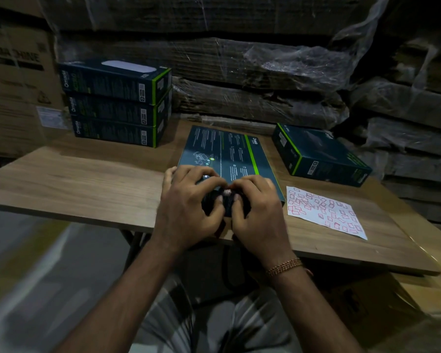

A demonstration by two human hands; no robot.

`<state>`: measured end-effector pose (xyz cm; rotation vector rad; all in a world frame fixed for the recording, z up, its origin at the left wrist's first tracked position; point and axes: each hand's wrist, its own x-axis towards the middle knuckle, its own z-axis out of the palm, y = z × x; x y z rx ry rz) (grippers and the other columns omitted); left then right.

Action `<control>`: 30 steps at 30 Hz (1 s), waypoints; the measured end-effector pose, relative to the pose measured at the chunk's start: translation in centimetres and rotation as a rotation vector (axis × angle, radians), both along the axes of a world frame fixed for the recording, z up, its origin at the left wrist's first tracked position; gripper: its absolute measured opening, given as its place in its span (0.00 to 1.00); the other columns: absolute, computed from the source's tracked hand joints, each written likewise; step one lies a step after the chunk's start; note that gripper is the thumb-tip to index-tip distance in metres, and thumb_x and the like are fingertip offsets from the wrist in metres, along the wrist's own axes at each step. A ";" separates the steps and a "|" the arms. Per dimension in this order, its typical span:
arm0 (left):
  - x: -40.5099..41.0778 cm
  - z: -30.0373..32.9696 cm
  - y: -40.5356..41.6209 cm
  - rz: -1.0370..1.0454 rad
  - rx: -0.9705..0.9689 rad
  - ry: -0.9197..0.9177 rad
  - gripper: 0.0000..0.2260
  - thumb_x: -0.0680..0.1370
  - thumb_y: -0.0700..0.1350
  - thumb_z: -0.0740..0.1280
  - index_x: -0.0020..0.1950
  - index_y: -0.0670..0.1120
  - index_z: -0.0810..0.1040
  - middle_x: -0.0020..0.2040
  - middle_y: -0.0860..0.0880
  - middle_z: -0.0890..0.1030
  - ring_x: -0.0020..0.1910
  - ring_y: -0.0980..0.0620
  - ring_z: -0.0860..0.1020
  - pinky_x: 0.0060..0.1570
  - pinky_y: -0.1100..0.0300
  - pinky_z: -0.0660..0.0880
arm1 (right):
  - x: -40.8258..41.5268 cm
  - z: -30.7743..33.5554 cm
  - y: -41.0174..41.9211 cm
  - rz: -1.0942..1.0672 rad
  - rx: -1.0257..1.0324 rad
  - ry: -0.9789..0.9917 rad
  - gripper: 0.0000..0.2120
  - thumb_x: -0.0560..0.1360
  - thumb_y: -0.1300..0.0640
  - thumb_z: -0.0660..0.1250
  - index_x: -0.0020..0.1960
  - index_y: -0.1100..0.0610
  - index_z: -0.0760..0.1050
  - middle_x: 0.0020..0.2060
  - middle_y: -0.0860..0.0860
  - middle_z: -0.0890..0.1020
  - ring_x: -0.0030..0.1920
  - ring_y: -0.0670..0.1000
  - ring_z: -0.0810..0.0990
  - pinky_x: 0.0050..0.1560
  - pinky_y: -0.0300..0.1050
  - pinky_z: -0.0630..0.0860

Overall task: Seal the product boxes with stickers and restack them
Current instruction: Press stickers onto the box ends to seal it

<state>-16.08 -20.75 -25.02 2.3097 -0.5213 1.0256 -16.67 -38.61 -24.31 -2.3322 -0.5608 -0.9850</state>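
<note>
A dark product box (227,159) lies flat on the wooden table (87,179), its near end under both hands. The left hand (189,210) and right hand (257,212) curl over that end, thumbs meeting on the flap; its contents cannot be seen. A stack of three boxes (115,105) stands far left, another box (318,154) lies far right, and a sticker sheet (323,212) lies just right of the hands.

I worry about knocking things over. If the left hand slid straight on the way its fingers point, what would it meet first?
Probably only the box that the left hand already holds; beyond it, wrapped cardboard, though depth is unclear.
</note>
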 end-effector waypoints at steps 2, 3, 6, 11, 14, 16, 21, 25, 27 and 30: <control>0.0 0.1 -0.1 0.019 0.012 0.009 0.14 0.76 0.54 0.71 0.61 0.54 0.84 0.60 0.55 0.80 0.63 0.48 0.74 0.67 0.39 0.68 | -0.1 -0.2 0.3 -0.011 0.021 0.000 0.09 0.79 0.64 0.67 0.58 0.57 0.80 0.54 0.49 0.79 0.55 0.51 0.74 0.56 0.51 0.75; 0.0 0.1 0.0 0.024 0.021 0.015 0.15 0.76 0.56 0.71 0.62 0.54 0.83 0.61 0.55 0.79 0.64 0.48 0.74 0.68 0.39 0.68 | -0.1 -0.3 0.4 -0.018 0.024 0.000 0.10 0.79 0.65 0.67 0.59 0.57 0.79 0.54 0.50 0.78 0.54 0.52 0.74 0.56 0.52 0.75; 0.1 0.0 0.1 0.019 0.039 0.013 0.15 0.78 0.58 0.70 0.63 0.54 0.82 0.61 0.55 0.79 0.64 0.48 0.74 0.68 0.38 0.67 | -0.2 -0.5 0.4 -0.024 0.007 0.002 0.11 0.79 0.66 0.67 0.60 0.56 0.78 0.53 0.50 0.77 0.53 0.52 0.72 0.53 0.53 0.74; 0.5 -0.2 0.0 0.039 0.018 -0.009 0.11 0.79 0.57 0.71 0.60 0.55 0.84 0.60 0.56 0.81 0.63 0.48 0.75 0.64 0.39 0.69 | 0.0 -0.4 0.2 -0.009 -0.003 0.007 0.10 0.79 0.66 0.67 0.59 0.57 0.80 0.54 0.50 0.77 0.55 0.52 0.73 0.55 0.52 0.74; 0.5 -0.2 -0.1 0.044 0.010 0.005 0.12 0.78 0.55 0.72 0.60 0.54 0.83 0.60 0.56 0.81 0.62 0.48 0.74 0.64 0.40 0.70 | 0.1 -0.5 0.3 -0.019 -0.008 0.020 0.10 0.80 0.64 0.66 0.60 0.57 0.79 0.56 0.50 0.77 0.56 0.52 0.73 0.58 0.54 0.75; 0.5 -0.2 -0.1 0.036 0.007 0.013 0.13 0.76 0.53 0.72 0.60 0.54 0.83 0.60 0.57 0.80 0.62 0.49 0.74 0.64 0.40 0.69 | 0.0 -0.4 0.4 -0.025 -0.003 0.029 0.10 0.80 0.62 0.66 0.61 0.57 0.79 0.56 0.49 0.77 0.57 0.52 0.72 0.58 0.54 0.75; 0.3 -0.1 -0.1 0.035 -0.021 -0.004 0.12 0.77 0.54 0.72 0.59 0.54 0.83 0.59 0.58 0.81 0.61 0.50 0.73 0.65 0.44 0.69 | 0.0 -0.1 0.6 -0.020 0.057 0.018 0.07 0.80 0.55 0.71 0.57 0.55 0.80 0.52 0.47 0.77 0.54 0.50 0.73 0.55 0.51 0.75; 0.3 -0.1 -0.3 0.048 -0.031 -0.024 0.11 0.78 0.55 0.72 0.58 0.53 0.83 0.58 0.57 0.81 0.60 0.50 0.74 0.64 0.45 0.69 | 0.2 -0.1 0.8 -0.034 0.076 0.007 0.06 0.79 0.55 0.72 0.55 0.54 0.81 0.51 0.46 0.78 0.53 0.50 0.75 0.54 0.51 0.76; 0.3 -0.1 -0.3 0.052 -0.033 -0.024 0.11 0.78 0.56 0.72 0.58 0.53 0.83 0.58 0.57 0.81 0.60 0.50 0.74 0.64 0.45 0.69 | 0.3 -0.1 0.8 -0.036 0.089 0.005 0.06 0.79 0.55 0.73 0.55 0.55 0.82 0.50 0.46 0.78 0.53 0.51 0.75 0.54 0.50 0.76; 0.4 -0.2 -0.3 0.047 -0.027 -0.014 0.12 0.77 0.55 0.71 0.58 0.53 0.83 0.58 0.57 0.81 0.60 0.49 0.74 0.64 0.44 0.69 | 0.4 0.0 0.6 -0.028 0.102 0.011 0.06 0.77 0.57 0.73 0.54 0.55 0.83 0.50 0.47 0.79 0.53 0.52 0.77 0.55 0.50 0.77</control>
